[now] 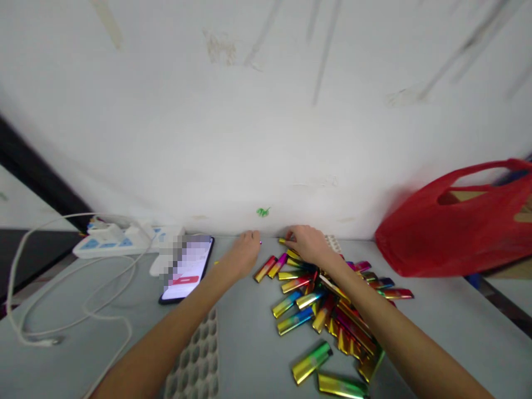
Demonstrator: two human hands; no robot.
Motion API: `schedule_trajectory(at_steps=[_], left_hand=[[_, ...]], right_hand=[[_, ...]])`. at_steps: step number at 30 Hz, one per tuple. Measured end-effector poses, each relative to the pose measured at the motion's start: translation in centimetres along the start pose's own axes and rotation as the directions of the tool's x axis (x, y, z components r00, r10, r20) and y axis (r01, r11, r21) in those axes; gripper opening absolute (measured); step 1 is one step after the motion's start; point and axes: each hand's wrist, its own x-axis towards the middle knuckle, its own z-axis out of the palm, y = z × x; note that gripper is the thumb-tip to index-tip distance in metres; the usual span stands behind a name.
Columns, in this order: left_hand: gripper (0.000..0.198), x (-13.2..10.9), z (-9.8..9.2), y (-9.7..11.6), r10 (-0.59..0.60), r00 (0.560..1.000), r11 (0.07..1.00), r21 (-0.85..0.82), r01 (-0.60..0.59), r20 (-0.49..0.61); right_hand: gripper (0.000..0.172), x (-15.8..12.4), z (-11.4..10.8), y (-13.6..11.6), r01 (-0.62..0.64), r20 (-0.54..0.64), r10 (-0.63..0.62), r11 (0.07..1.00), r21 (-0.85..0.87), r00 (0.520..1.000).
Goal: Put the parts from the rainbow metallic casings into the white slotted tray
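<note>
My right hand (310,243) is by the foot of the wall, its fingers closed at a small gold shiny case (282,241), of which only the end shows. Level with it on the left, my left hand (246,252) has its fingers curled together. A tiny purple spot shows at its fingertips; what it holds is hidden. Below my right hand and forearm spreads a heap of shiny, lighter-shaped cases (297,320) in gold, red, blue, green and pink. A red-and-gold case (265,269) lies between the hands, beside a pink-and-gold case (277,265).
A grey moulded tray (199,354) lies partly under my left forearm. Left of it are a phone (185,280), a white power strip (124,238) and a loose white cable (131,327). A red plastic bag (440,227) stands at the right against the white wall (266,138).
</note>
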Motion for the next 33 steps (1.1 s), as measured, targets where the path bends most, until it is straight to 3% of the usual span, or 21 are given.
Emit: schedule_trajectory(at_steps=[3, 8, 14, 17, 21, 23, 24, 26, 28, 30, 33], left_hand=[[0.024, -0.7, 0.4, 0.5, -0.045, 0.997, 0.999, 0.003, 0.046, -0.061], [0.033, -1.2, 1.0, 0.5, -0.106, 0.987, 0.994, -0.003, 0.106, -0.124], [0.023, -1.1, 0.2, 1.1, -0.103, 0.980, 0.993, -0.071, 0.092, -0.170], [0.019, -1.7, -1.7, 3.6, -0.050, 0.970, 0.990, -0.140, 0.017, -0.237], [0.016, -3.0, -4.5, 10.0, 0.200, 0.917, 0.939, -0.200, -0.281, -0.345], [0.014, -3.5, -4.8, 13.7, 0.372, 0.848, 0.867, -0.185, -0.463, -0.378], [0.014, -3.5, -4.6, 15.5, 0.474, 0.786, 0.807, -0.162, -0.568, -0.396], [0.017, -3.3, -3.5, 18.7, 0.693, 0.556, 0.601, -0.058, -0.797, -0.459], [0.020, -2.8, -2.0, 21.1, 0.781, 0.369, 0.436, 0.016, -0.900, -0.503], [0.026, -2.2, -0.6, 22.8, 0.781, 0.275, 0.360, 0.045, -0.932, -0.561], [0.028, -1.5, 0.6, 23.8, 0.776, 0.244, 0.367, 0.102, -0.924, -0.581]], right_hand=[[0.039, 0.6, 0.3, -0.2, -0.028, 0.031, 0.029, 1.000, -0.011, 0.999], [0.033, 0.2, 0.0, -0.7, -0.010, -0.014, 0.010, 1.000, 0.003, 1.000], [0.025, -3.6, -2.8, 1.0, 0.029, -0.147, -0.020, 0.997, 0.065, 0.989], [0.022, -6.8, -4.0, 4.0, 0.015, -0.182, 0.004, 0.994, 0.104, 0.983], [0.023, -10.7, -3.8, 9.2, -0.010, -0.214, 0.050, 0.983, 0.185, 0.976], [0.019, -12.1, -3.0, 11.1, 0.017, -0.224, 0.044, 0.965, 0.263, 0.974], [0.017, -12.6, -2.6, 11.7, 0.031, -0.217, 0.040, 0.948, 0.316, 0.975], [0.021, -13.2, -1.7, 12.4, 0.004, -0.189, 0.080, 0.913, 0.409, 0.979], [0.028, -13.4, -1.0, 12.6, -0.024, -0.193, 0.136, 0.870, 0.492, 0.972], [0.033, -13.3, -0.2, 12.5, 0.000, -0.251, 0.173, 0.824, 0.567, 0.952], [0.037, -13.2, 1.1, 12.5, 0.056, -0.338, 0.202, 0.783, 0.620, 0.919]])
